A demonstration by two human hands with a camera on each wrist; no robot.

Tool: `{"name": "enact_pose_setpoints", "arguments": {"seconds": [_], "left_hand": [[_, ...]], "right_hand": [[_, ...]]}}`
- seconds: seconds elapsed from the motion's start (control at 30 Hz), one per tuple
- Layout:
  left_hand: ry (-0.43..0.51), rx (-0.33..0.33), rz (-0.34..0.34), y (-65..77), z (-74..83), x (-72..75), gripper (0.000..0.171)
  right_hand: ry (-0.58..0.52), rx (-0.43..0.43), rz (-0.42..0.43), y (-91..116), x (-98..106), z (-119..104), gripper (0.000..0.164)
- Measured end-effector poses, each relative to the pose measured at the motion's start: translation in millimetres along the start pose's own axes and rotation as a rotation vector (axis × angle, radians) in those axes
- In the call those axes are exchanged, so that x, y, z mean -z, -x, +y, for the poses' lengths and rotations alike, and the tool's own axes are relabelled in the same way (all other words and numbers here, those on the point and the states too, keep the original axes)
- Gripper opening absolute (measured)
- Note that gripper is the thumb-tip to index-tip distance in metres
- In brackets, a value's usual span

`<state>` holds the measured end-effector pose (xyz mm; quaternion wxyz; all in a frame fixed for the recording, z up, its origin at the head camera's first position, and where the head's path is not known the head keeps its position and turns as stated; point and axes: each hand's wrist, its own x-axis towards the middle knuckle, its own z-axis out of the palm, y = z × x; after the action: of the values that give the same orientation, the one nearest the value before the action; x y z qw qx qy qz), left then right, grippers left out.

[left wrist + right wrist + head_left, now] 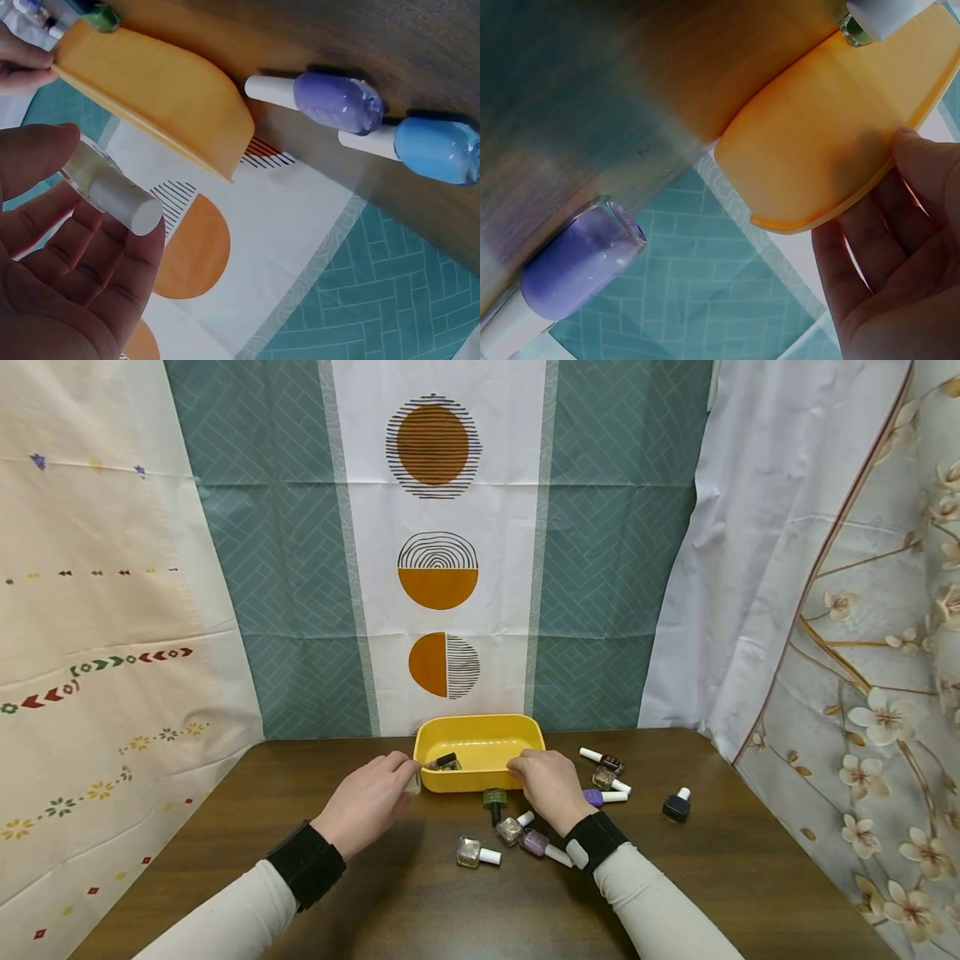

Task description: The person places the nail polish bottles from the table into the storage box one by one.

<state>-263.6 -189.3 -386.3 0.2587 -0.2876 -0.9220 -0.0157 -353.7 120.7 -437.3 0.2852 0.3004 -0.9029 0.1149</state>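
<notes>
Your left grip (pixel 367 802) pinches a bottle (pixel 112 191), right grip (pixel 551 785) the lower-center tub (pixel 465 782); a tug could tip it.

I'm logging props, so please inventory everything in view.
Tray: 1, yellow, table's far side
Black-capped bottle: at least 1, colour unclear, in tray
Held bottle: 1, pale, tray's left
Green bottle: 1, green, before tray
Glittery bottles: 3, metallic, two before tray, one right
Mauve bottle: 1, mauve, before tray
Purple bottles: 2, purple, flanking tray
Blue bottle: 1, light blue, left of tray
Dark bottle: 1, maroon, right of tray
Navy bottle: 1, navy, table's right
Table: 1, brown, underneath
Hangings: several, multicoloured, around table
Left hand: 1, bare, holding bottle
Right hand: 1, bare, pinching tray rim
Wristbands: 2, black, wrists
Sleeves: 2, white, forearms
</notes>
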Motion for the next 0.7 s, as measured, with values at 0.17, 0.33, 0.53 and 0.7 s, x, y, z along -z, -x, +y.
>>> {"name": "enact_pose_setpoints", "arguments": {"seconds": [0.17,0.33,0.53,0.7], "left_hand": [[-0.003,0.017,-0.02,-4.8,0.6,4.5,0.041],[-0.009,0.006,-0.006,-9.7,0.5,6.7,0.044],[-0.005,0.002,-0.008,-15.5,0.0,7.7,0.045],[0.001,0.012,-0.022,-22.5,-1.6,5.6,0.042]], "right_hand": [[-0.001,-0.003,-0.007,-0.1,0.6,-0.3,0.005],[0.0,0.004,-0.005,0.0,0.7,-0.3,0.005],[-0.008,0.009,-0.002,-0.6,0.1,0.4,0.005],[-0.014,0.0,-0.005,-0.2,0.3,0.2,0.005]]}}
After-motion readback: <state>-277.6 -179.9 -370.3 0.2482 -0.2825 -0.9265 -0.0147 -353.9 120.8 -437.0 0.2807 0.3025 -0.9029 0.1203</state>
